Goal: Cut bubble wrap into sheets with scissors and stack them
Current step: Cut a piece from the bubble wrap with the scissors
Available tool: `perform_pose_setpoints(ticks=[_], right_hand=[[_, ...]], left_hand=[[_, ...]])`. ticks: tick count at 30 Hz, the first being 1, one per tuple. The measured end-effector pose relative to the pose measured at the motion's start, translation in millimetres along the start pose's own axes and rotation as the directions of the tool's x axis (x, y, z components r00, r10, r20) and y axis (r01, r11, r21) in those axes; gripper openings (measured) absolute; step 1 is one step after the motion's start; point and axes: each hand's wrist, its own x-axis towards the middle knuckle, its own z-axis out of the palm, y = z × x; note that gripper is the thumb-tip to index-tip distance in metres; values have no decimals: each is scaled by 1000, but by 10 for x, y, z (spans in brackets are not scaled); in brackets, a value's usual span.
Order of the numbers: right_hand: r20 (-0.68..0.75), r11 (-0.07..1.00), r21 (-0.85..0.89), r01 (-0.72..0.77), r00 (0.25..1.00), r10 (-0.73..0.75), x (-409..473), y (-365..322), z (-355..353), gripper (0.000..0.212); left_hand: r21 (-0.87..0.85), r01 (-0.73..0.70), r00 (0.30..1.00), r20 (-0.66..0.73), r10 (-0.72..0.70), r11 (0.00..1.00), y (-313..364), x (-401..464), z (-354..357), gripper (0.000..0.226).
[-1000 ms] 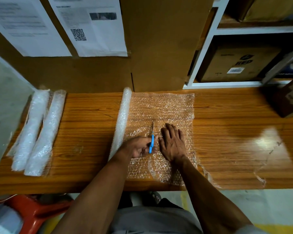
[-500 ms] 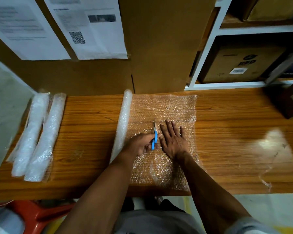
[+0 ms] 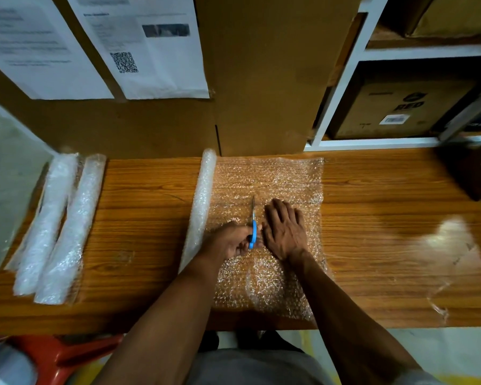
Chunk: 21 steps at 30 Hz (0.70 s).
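Note:
A bubble wrap roll lies across the wooden table, with its unrolled sheet spread flat to the right of it. My left hand grips blue-handled scissors whose blades point away from me into the sheet. The cut runs from the near edge up to the blades. My right hand lies flat, fingers spread, pressing the sheet just right of the scissors.
Two more bubble wrap rolls lie at the table's left end. Cardboard panels with taped papers stand behind. White shelves with boxes are at the back right; a dark box sits at the far right. A red stool is below left.
The scissors and my left hand have advanced away from me along the cut. My right hand has slid forward with them, still pressing the sheet.

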Motion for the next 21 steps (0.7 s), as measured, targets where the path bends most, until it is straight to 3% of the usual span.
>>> perform_pose_setpoints(ticks=[7,15,21], right_hand=[[61,997,-59,-41,997,44,196,159,89,70],[10,997,-68,-42,999,43,134,148,82,70],[17,998,-47,-44,999,45,141,134,82,70]], left_hand=[[11,15,998,67,-15,1000,113,-58,6,52],[13,-38,999,27,37,999,299,45,72,41],[-36,-49,999,-17,48,998,278,165,70,17]])
